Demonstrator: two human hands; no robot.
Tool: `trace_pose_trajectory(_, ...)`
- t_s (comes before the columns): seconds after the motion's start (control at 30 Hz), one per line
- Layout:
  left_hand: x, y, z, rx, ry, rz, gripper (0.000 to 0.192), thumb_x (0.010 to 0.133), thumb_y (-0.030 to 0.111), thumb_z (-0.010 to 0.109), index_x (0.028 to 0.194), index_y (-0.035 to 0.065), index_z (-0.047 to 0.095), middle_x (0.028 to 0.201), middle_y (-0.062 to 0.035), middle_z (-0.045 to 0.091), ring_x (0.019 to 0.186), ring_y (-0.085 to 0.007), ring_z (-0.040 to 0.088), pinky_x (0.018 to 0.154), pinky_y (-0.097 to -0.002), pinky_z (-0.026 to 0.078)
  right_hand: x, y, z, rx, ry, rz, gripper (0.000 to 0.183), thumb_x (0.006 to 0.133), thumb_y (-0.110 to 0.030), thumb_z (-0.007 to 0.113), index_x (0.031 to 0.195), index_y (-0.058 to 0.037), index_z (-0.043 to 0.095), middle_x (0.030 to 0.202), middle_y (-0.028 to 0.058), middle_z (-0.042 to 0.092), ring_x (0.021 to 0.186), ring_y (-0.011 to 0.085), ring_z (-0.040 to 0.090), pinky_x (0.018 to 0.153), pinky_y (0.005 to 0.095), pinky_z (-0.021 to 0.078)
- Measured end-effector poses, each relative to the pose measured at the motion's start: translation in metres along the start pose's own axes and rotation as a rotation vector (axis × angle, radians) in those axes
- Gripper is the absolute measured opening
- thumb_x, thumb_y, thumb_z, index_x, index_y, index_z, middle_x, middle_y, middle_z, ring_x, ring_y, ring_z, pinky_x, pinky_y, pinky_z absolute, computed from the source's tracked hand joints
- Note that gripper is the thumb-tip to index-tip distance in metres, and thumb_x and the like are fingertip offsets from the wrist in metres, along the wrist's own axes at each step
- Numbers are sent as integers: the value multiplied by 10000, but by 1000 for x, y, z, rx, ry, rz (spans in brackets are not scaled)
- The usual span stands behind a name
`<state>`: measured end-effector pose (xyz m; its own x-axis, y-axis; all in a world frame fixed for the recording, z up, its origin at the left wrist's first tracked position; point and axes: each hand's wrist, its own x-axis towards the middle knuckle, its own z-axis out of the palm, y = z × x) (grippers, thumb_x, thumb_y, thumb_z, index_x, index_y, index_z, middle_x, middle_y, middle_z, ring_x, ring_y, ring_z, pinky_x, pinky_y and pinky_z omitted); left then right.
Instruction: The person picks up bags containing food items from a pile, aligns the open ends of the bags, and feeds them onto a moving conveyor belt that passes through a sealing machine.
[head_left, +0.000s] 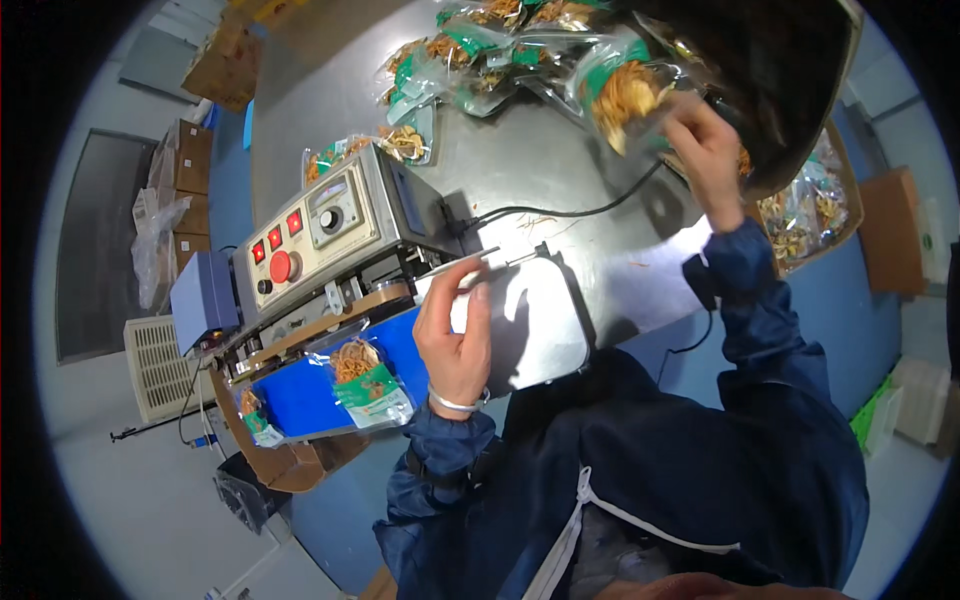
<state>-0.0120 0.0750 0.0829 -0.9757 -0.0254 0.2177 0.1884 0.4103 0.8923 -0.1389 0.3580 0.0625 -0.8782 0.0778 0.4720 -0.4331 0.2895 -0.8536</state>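
My right hand (703, 154) pinches the edge of a clear plastic pouch (626, 97) with a green label and dried, stringy yellow-orange food inside. The pouch hangs over the steel table, slightly blurred. Nothing is in my left hand (455, 337); its thumb and index finger are apart, above the left edge of a shiny metal plate (544, 322). Left of that hand stands a continuous band sealer (315, 225) with lit red switches. Two filled pouches lie on its blue conveyor belt (300, 397), one (367, 382) near my left wrist and another (257, 416) at the far end.
More filled pouches (480, 67) are heaped on the steel table (525, 157). A black cable (570, 214) crosses it from the sealer. Cardboard boxes stand at the belt's end (289, 465) and at right (855, 217), the latter holding pouches. A dark container (787, 82) sits behind my right hand.
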Motion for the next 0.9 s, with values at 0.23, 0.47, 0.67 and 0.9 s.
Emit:
trace_pose_trajectory(0.23,21,40,7,-9,-58,328,649,670,211,671,1197,-39,387,1243,-207,389,1162,-341,360,975,-370,268,-12,-110,-6,-17,-690,-50,70,741,-39,516,698,8,489,641,49,544,571,109,497,544,233,406)
trace_pose_trajectory(0.47,-16,-16,12,-724,17,-631,162,838,178,566,835,24,616,666,25,567,543,-12,428,480,-148,311,-52,-62,58,42,-775,423,165,802,-185,559,783,-26,518,613,-38,465,514,29,410,442,187,300)
trace_pose_trajectory(0.67,-27,-63,2,-720,76,-661,204,861,189,515,871,5,603,686,-20,590,560,-43,479,491,-159,341,-98,-24,77,462,-691,786,148,818,-179,554,745,-54,522,616,-33,476,538,18,429,454,151,292)
trace_pose_trajectory(0.9,-27,-94,-28,-788,47,-679,248,873,202,483,895,-15,601,681,-60,595,478,-32,395,425,-155,302,-105,-38,125,93,-399,448,158,796,-147,564,728,-5,554,573,-17,489,522,32,410,456,205,311)
